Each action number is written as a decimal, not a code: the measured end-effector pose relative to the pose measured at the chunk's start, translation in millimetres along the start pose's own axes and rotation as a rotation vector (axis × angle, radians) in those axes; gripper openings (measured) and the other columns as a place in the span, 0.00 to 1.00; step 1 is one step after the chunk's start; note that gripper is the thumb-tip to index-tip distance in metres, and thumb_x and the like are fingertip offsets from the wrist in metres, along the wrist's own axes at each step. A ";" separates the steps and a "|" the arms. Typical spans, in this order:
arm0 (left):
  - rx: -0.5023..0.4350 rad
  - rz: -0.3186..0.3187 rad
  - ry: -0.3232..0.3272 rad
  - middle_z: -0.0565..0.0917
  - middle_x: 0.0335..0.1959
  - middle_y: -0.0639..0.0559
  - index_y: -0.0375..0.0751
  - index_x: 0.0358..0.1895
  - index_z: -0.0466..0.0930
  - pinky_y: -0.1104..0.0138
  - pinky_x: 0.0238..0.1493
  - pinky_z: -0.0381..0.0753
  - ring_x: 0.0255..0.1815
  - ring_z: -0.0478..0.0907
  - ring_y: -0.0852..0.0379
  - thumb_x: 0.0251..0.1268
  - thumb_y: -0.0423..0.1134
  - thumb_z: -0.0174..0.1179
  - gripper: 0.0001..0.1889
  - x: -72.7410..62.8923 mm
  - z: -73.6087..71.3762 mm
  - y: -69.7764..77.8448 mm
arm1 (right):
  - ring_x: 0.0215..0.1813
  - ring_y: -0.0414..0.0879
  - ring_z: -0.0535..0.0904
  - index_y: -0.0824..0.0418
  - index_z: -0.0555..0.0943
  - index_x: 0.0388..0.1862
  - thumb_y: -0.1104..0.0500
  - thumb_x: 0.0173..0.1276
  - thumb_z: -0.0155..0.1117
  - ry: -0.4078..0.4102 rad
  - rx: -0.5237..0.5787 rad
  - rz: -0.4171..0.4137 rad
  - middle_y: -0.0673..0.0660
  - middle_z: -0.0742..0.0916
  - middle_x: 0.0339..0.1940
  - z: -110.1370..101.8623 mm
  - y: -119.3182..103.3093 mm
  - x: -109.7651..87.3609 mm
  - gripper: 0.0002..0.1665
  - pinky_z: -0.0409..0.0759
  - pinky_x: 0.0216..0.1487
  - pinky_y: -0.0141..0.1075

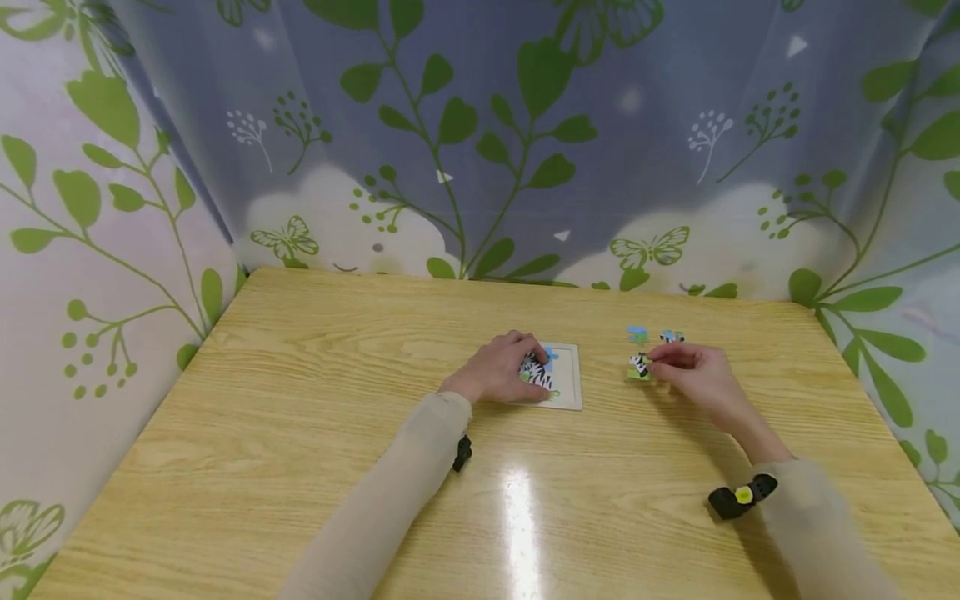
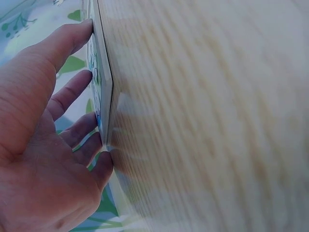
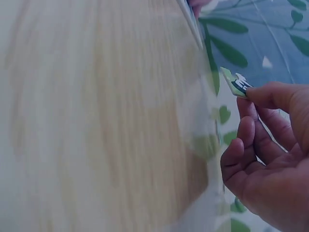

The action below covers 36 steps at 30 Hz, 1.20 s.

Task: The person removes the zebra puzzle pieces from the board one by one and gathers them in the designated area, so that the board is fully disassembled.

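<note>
My right hand [image 1: 699,377] pinches a jigsaw piece [image 3: 235,83] between thumb and fingers. The piece shows green with black-and-white markings, and it is raised off the table in the right wrist view. My left hand [image 1: 501,368] lies over the left part of a square puzzle board [image 1: 570,379] with a pale frame. In the left wrist view its loosely spread fingertips touch the board's face and edge. Zebra-striped pieces [image 1: 537,380] and a light blue piece [image 1: 551,359] lie in the board. My hand hides the board's left side.
Two loose jigsaw pieces lie beyond my right hand: a blue and green one [image 1: 637,334] and a blue one with black and white [image 1: 671,336]. The wooden table [image 1: 315,375] ends at a leaf-patterned curtain [image 1: 480,150] behind and at both sides.
</note>
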<state>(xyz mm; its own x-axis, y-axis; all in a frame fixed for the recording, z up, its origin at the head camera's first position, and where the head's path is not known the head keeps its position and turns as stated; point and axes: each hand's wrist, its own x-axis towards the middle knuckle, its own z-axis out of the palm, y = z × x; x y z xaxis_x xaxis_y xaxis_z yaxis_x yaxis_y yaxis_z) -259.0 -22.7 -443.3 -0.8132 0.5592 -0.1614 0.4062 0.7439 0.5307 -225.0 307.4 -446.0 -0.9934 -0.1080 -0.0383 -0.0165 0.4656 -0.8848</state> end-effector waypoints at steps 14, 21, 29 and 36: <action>0.000 -0.005 0.006 0.68 0.75 0.49 0.56 0.62 0.75 0.51 0.72 0.67 0.70 0.68 0.48 0.65 0.56 0.68 0.25 0.6 0.0 -3.7 | 0.34 0.33 0.82 0.68 0.82 0.56 0.50 0.76 0.64 0.096 -0.169 0.034 0.31 0.86 0.32 -45.5 26.5 5.0 0.23 0.81 0.32 0.31; -0.006 0.003 0.009 0.69 0.73 0.49 0.56 0.62 0.75 0.51 0.71 0.68 0.67 0.69 0.48 0.66 0.55 0.67 0.24 -0.3 -0.5 -2.9 | 0.33 0.31 0.81 0.68 0.82 0.56 0.50 0.76 0.63 0.117 -0.245 0.041 0.28 0.84 0.31 -68.5 37.7 14.9 0.23 0.79 0.31 0.30; -0.003 0.008 0.018 0.70 0.72 0.50 0.56 0.61 0.75 0.51 0.70 0.69 0.65 0.69 0.49 0.66 0.55 0.67 0.24 -0.4 0.5 -3.1 | 0.34 0.25 0.74 0.67 0.85 0.53 0.49 0.75 0.64 0.154 -0.351 0.038 0.25 0.82 0.30 -84.7 49.7 29.7 0.23 0.73 0.34 0.26; -0.010 0.010 0.010 0.70 0.72 0.50 0.56 0.62 0.75 0.52 0.69 0.70 0.64 0.69 0.49 0.65 0.56 0.68 0.25 -1.3 -0.7 -0.5 | 0.34 0.21 0.73 0.66 0.85 0.53 0.48 0.75 0.63 0.171 -0.419 0.030 0.25 0.80 0.31 -89.9 53.1 38.6 0.22 0.73 0.35 0.23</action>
<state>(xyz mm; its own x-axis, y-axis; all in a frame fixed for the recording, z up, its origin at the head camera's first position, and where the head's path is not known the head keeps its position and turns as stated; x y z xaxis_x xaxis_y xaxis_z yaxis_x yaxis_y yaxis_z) -258.4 -24.1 -442.7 -0.8133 0.5629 -0.1475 0.4103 0.7345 0.5406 -274.4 407.0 -452.7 -0.9980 0.0410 0.0477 0.0027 0.7853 -0.6192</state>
